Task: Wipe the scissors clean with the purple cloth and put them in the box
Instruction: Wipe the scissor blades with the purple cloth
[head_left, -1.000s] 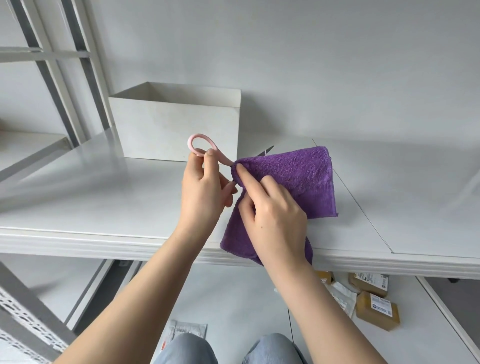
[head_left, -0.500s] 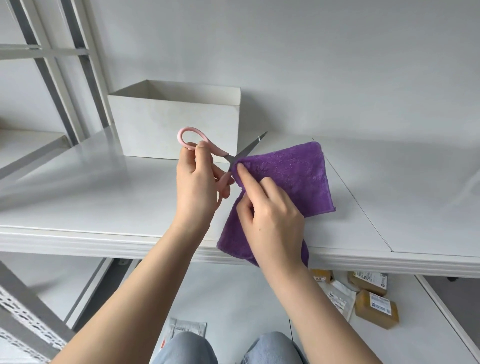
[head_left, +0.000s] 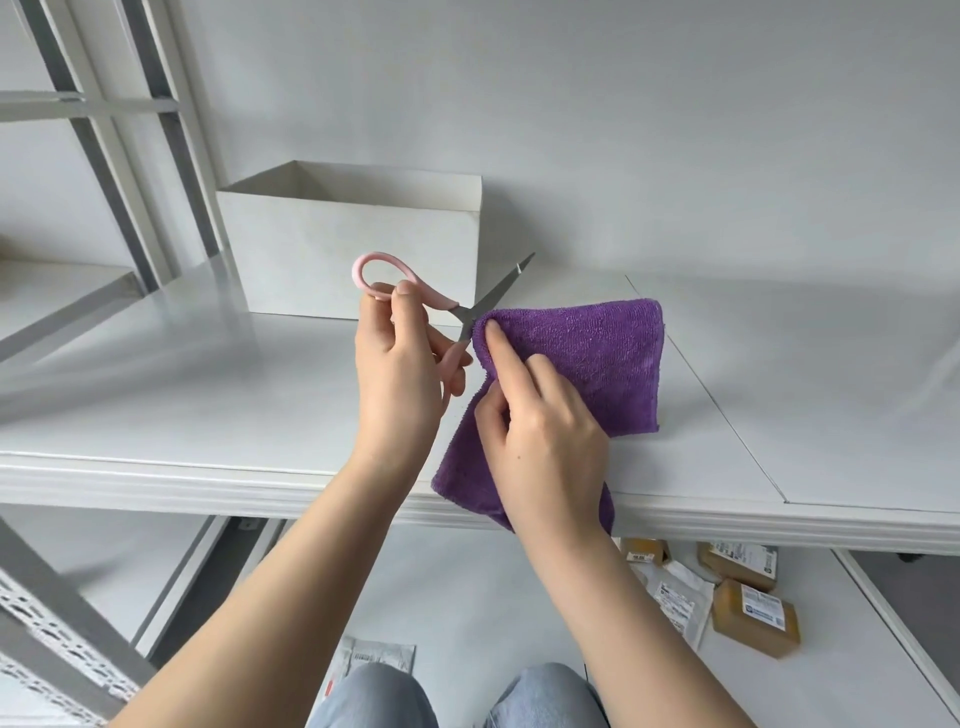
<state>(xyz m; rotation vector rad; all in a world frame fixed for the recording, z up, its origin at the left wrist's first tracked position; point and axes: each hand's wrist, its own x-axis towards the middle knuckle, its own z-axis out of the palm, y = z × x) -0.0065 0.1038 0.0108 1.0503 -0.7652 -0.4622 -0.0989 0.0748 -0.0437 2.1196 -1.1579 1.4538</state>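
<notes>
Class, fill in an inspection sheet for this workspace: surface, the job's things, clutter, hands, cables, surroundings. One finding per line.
Surface: white shelf top, with a seam on its right part.
Job's things: scissors with pink handles, held above the shelf, blade tip free, blade base against the purple cloth; white box open-topped, behind them on the shelf.
Clutter: brown labelled parcels and flat packets on the lower level.
Hands: left hand grips the scissor handles; right hand holds the cloth, forefinger pressing it at the blades.
Cables: nothing seen.
Surroundings: grey wall, metal rack uprights at left, the person's knees in jeans below.
</notes>
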